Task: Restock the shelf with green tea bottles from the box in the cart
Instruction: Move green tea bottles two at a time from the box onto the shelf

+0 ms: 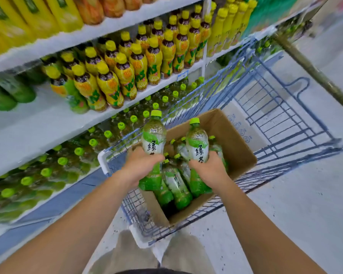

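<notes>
Your left grip is clamped on one green tea bottle, right grip on a second bottle. Held low like that, either could tip against the cart.

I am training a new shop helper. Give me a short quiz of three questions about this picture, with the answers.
1. True or false: the left hand and the right hand each hold one green tea bottle.
2. The box stands: A in the cart; B on the floor; C on a stool.
3. Fill in: the middle-shelf bottles have ____ caps.
Key: 1 true; 2 A; 3 yellow.
</notes>
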Action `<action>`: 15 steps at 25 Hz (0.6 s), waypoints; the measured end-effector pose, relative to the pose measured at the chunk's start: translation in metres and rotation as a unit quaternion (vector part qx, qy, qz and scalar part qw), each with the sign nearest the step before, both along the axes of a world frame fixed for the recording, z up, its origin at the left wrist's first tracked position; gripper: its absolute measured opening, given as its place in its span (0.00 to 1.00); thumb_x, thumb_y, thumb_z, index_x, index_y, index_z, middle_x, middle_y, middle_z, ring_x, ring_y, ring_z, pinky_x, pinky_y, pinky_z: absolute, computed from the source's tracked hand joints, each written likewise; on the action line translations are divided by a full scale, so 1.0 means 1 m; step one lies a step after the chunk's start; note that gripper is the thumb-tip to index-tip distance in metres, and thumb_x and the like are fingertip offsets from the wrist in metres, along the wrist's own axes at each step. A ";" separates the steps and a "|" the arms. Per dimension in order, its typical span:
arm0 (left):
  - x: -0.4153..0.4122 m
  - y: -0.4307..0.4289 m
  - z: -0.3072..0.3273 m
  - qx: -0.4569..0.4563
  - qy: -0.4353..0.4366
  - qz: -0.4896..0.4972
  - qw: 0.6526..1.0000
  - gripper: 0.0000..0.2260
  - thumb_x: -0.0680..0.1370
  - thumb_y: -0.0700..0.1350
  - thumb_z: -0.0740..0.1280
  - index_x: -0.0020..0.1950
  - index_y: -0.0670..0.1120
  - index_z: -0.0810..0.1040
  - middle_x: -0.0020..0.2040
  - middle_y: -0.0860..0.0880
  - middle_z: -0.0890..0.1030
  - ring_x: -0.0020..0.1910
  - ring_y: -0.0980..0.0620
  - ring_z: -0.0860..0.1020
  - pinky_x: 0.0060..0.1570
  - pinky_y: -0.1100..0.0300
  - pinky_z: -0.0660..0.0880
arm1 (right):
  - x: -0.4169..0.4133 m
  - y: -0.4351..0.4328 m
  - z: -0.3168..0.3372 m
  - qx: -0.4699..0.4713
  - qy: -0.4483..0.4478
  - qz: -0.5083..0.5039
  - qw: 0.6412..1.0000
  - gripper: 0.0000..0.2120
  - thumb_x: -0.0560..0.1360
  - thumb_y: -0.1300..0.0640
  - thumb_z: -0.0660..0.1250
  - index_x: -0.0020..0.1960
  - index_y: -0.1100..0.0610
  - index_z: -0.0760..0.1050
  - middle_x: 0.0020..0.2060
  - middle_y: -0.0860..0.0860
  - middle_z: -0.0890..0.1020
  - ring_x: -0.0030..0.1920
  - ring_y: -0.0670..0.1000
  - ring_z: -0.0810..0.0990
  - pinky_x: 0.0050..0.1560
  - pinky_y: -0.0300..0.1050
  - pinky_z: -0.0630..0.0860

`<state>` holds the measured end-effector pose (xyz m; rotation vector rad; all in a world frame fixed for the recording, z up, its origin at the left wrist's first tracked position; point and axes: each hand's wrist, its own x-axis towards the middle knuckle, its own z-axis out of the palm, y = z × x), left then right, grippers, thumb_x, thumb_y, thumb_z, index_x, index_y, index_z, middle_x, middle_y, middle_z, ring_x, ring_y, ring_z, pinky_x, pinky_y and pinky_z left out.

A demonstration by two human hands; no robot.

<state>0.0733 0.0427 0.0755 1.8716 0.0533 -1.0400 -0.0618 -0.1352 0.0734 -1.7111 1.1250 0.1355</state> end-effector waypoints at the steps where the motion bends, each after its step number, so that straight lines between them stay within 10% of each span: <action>1: 0.000 0.010 0.010 -0.009 -0.001 0.005 1.000 0.07 0.71 0.46 0.76 0.46 0.51 0.81 0.44 0.48 0.84 0.44 0.47 0.83 0.43 0.52 0.81 | 0.001 0.010 0.007 -0.003 -0.001 0.001 1.000 0.19 0.65 0.47 0.74 0.51 0.51 0.73 0.44 0.51 0.81 0.41 0.51 0.81 0.35 0.46 0.75; 15: 0.006 0.161 0.082 -0.008 -0.033 0.150 0.988 0.09 0.69 0.46 0.77 0.47 0.49 0.83 0.49 0.40 0.85 0.52 0.39 0.83 0.57 0.42 0.77 | 0.107 0.118 0.058 -0.021 -0.076 0.222 0.972 0.20 0.68 0.52 0.75 0.56 0.52 0.71 0.45 0.49 0.79 0.43 0.48 0.79 0.37 0.46 0.74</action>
